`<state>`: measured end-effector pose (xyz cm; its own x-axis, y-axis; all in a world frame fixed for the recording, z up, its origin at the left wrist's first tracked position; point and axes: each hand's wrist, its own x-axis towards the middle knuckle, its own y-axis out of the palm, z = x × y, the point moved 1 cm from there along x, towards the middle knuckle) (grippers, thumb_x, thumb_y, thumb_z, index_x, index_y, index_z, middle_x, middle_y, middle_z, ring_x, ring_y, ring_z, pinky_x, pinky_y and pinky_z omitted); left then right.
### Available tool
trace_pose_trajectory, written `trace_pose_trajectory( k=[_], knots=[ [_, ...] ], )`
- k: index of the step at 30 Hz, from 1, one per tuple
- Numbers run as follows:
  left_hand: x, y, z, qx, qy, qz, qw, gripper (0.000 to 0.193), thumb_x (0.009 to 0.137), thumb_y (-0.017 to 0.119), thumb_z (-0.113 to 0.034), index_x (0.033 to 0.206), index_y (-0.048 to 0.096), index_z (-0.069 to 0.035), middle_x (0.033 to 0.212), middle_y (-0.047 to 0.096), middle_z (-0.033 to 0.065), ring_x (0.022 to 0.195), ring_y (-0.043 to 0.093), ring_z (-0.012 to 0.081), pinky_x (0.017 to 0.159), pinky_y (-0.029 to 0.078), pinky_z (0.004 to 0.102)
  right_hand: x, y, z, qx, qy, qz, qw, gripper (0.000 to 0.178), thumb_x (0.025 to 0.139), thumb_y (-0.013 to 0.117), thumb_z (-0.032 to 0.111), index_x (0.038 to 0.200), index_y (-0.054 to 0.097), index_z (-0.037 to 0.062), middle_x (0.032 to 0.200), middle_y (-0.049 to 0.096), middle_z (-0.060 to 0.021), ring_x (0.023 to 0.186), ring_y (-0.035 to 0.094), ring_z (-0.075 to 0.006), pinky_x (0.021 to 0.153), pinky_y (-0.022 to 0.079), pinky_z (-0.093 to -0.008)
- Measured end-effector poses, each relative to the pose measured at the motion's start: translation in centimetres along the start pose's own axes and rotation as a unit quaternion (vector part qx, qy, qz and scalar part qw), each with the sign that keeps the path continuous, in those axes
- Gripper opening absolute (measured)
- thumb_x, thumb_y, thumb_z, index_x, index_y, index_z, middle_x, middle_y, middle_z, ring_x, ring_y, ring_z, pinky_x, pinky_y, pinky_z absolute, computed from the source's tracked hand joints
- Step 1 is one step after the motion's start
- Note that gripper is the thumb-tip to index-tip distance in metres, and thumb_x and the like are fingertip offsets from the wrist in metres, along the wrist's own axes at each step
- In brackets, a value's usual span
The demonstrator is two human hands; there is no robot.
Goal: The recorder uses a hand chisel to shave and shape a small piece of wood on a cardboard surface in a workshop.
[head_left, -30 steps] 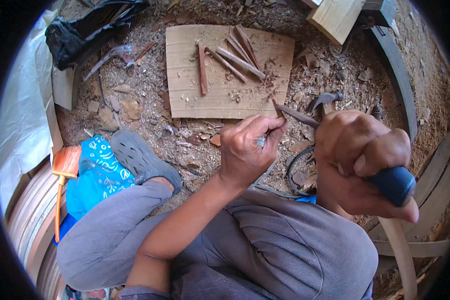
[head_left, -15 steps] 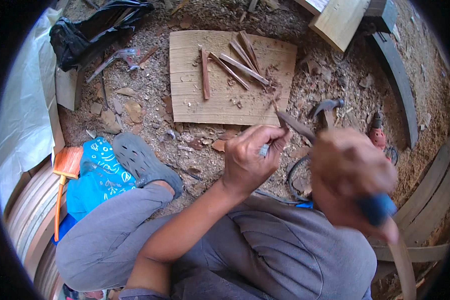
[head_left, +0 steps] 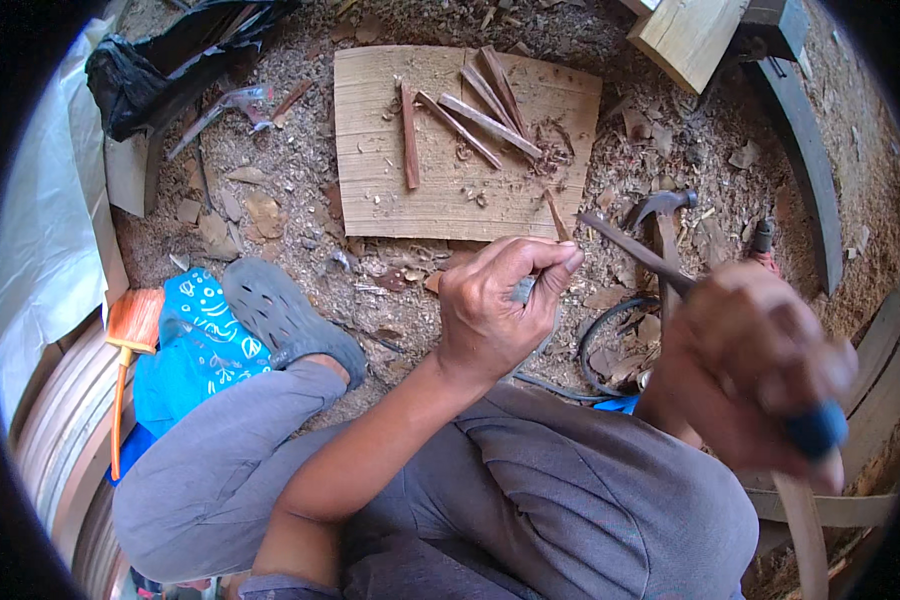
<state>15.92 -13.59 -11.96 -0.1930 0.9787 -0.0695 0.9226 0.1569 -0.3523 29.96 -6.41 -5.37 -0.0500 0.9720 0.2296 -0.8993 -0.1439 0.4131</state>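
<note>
My left hand (head_left: 500, 305) pinches a short, thin wooden stick (head_left: 558, 216) between thumb and fingertips, its pointed end sticking up past the fingers. Closed and blurred by motion, my right hand (head_left: 755, 365) grips a tool with a narrow dark blade (head_left: 638, 252) and a blue handle end (head_left: 818, 430). I cannot make out its exact kind. Its blade tip is just right of the stick, apart from it. Beyond my hands, several reddish-brown wooden sticks (head_left: 410, 135) and curled shavings (head_left: 553, 150) lie on a flat wooden board (head_left: 390, 210).
Right of the board lie a claw hammer (head_left: 667, 203), a partly hidden power drill (head_left: 763, 240) and a dark cable (head_left: 583, 345). Wooden beams (head_left: 690, 45) stand at the far right. On the left are an orange brush (head_left: 133, 325), a blue cloth (head_left: 195, 330) and a black plastic bag (head_left: 130, 80).
My right hand has moved right and slightly down with the bladed tool, drawing the blade away from the stick. My left hand has barely moved, and more of the stick shows.
</note>
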Motion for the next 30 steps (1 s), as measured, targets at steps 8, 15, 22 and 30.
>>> trace_pose_trajectory(
  k=[8, 15, 22, 30],
  knots=[
    [-0.6, 0.3, -0.2, -0.009, 0.026, 0.014, 1.0, 0.009, 0.086, 0.08, -0.006, 0.09, 0.072, -0.004, 0.085, 0.075, 0.0119, 0.075, 0.075, 0.0274, 0.065, 0.058, 0.0359, 0.8, 1.0, 0.6, -0.026, -0.069, 0.047, 0.996, 0.068, 0.093, 0.049, 0.081, 0.083, 0.053, 0.0138, 0.056, 0.045, 0.0009, 0.043, 0.038, -0.0113, 0.041, 0.03, -0.0276],
    [-0.5, 0.1, 0.3, 0.001, 0.016, -0.018, 1.0, 0.011, 0.087, 0.082, -0.012, 0.089, 0.073, -0.005, 0.084, 0.075, 0.0118, 0.074, 0.075, 0.0264, 0.062, 0.057, 0.0354, -1.0, 1.3, -2.2, -0.012, -0.067, 0.066, 0.995, 0.074, 0.093, 0.044, 0.083, 0.085, 0.054, 0.0108, 0.059, 0.046, -0.0011, 0.044, 0.041, -0.0125, 0.042, 0.032, -0.0262],
    [-0.3, 0.1, 0.0, -0.005, -0.007, -0.005, 1.0, 0.014, 0.085, 0.085, -0.009, 0.093, 0.075, -0.002, 0.087, 0.077, 0.0129, 0.078, 0.076, 0.0232, 0.068, 0.059, 0.0316, 0.4, 1.2, -1.3, 0.02, -0.046, 0.035, 0.998, 0.078, 0.088, 0.046, 0.088, 0.078, 0.051, 0.0109, 0.06, 0.045, 0.0001, 0.046, 0.038, -0.0127, 0.045, 0.031, -0.0308],
    [-0.2, -0.1, 0.2, -0.014, -0.018, 0.0, 1.0, 0.016, 0.087, 0.085, -0.014, 0.09, 0.074, -0.002, 0.088, 0.077, 0.0137, 0.078, 0.076, 0.0236, 0.068, 0.059, 0.0324, 0.9, 0.5, -2.0, 0.034, -0.024, 0.064, 0.997, 0.081, 0.087, 0.045, 0.09, 0.081, 0.055, 0.0092, 0.059, 0.047, -0.0011, 0.044, 0.038, -0.0117, 0.041, 0.028, -0.0303]
  ],
)
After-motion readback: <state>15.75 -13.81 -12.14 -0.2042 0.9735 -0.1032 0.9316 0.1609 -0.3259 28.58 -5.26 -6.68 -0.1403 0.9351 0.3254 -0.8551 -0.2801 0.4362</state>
